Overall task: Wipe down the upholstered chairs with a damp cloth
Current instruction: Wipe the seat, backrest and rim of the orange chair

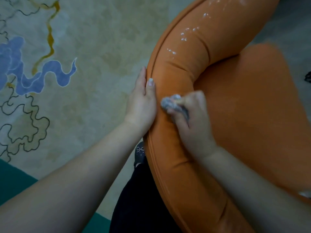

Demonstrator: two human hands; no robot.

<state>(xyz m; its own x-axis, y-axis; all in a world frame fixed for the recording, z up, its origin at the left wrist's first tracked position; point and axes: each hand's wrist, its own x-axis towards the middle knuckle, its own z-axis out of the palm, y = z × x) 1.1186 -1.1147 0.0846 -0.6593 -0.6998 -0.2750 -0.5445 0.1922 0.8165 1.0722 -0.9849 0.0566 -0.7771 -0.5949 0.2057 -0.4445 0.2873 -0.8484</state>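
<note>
Patterned carpet (87, 41) lay under the orange chair (252, 115). Her left hand (143, 101), fingers straight, steadied the backrest rim; her right hand (190, 115), blurred, seemingly clutched the cloth (170, 102) against the padding. Short overlapping strokes would suit that curve.

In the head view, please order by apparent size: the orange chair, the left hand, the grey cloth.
1. orange chair, by far largest
2. left hand
3. grey cloth, bunched and partly hidden in the right hand
</note>
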